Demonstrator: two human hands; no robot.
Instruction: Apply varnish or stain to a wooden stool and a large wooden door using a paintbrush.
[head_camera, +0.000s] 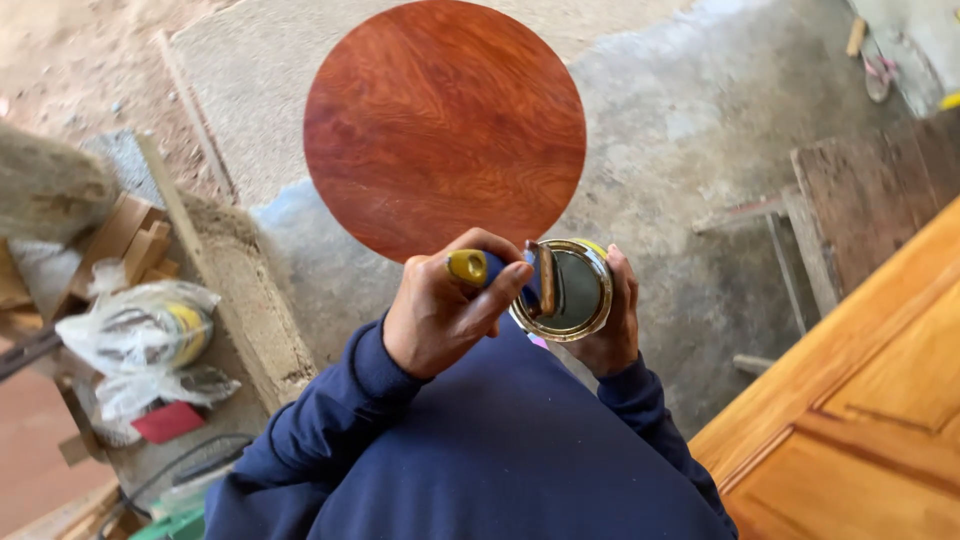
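Your left hand (445, 315) was closed around the yellow-and-blue handle of a brush (505, 272), its tip dipped at the rim of a small open tin (562, 290), which your right hand (610, 320) cupped from the side with fingers wrapped around it, close to your chest. Just beyond the tin a round, glossy reddish wooden tabletop (445, 125) stood over the concrete floor (690, 120). A wooden door panel (860, 400) lay at your right and plastic bags (140, 330) at your left.
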